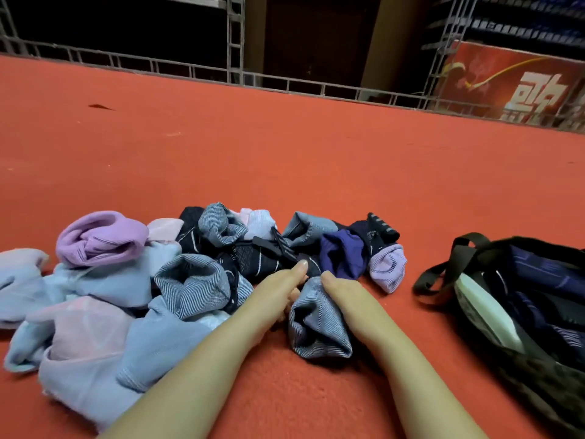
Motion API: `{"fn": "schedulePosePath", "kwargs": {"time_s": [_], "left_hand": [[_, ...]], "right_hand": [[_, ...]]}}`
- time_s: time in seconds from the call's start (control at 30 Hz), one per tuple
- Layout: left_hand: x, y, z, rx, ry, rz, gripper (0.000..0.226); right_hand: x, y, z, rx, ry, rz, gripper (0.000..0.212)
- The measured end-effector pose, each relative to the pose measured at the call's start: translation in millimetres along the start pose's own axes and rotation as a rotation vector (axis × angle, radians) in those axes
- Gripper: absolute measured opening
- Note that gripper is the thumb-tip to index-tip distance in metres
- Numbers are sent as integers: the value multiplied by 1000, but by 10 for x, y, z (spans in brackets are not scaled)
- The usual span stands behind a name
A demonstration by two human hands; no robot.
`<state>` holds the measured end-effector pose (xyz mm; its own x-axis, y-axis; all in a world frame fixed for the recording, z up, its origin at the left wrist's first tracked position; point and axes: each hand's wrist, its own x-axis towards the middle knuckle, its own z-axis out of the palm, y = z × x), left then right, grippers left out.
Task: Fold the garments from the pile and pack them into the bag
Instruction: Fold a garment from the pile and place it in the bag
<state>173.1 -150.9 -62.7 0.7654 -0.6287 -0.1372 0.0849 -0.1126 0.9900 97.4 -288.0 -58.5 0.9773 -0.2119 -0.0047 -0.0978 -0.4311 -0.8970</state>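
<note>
A red carpet (285, 160) fills most of the frame. Along its far edge at the top runs a grey metal truss (235, 39), with a red banner (512, 87) bearing white characters at the upper right.

The pile (133, 280) of garments spreads from the left edge to right of centre in the lower half: pale blue and pink pieces at lower left, a lilac roll (101, 237) at its upper left, grey striped and black pieces in the middle, a navy piece (343, 253) and a small lilac piece (387, 267) at its right end.

At the lower right, well apart from the pile, lies a dark bag (538, 369) with its mouth open and black straps (443, 274) splayed toward the pile. Inside show dark blue patterned cloth and something white against the near wall.

Just below the pile's middle, a grey striped garment (316, 321) lies bunched on the carpet between both forearms. The left hand (278, 296) grips its left side, thumb on top and fingers curled under. The right hand (345, 296) holds its right side, thumb on the cloth; its fingers are hidden.
</note>
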Motion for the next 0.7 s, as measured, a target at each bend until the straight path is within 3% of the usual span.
{"fn": "schedulePosePath", "kwargs": {"time_s": [0.1,0.2,0.27,0.33,0.47,0.63,0.7], "left_hand": [[-98,1,55,84,-56,78,47],[-176,-14,97,117,-159,156,31],[-182,-18,88,64,-156,191,29],[-188,-16,54,-32,-155,239,32],[-233,27,52,-204,-198,341,6],[-217,26,87,-358,-221,404,34],[-215,30,121,-393,-162,411,40]], "right_hand": [[-56,75,-47,80,30,-68,67],[-2,89,-79,116,270,-113,50],[-8,88,-94,156,322,-163,42],[36,134,-80,205,260,-134,42],[195,185,-101,284,154,53,47],[9,260,-81,334,-181,92,88],[-54,175,-71,363,-239,5,72]]}}
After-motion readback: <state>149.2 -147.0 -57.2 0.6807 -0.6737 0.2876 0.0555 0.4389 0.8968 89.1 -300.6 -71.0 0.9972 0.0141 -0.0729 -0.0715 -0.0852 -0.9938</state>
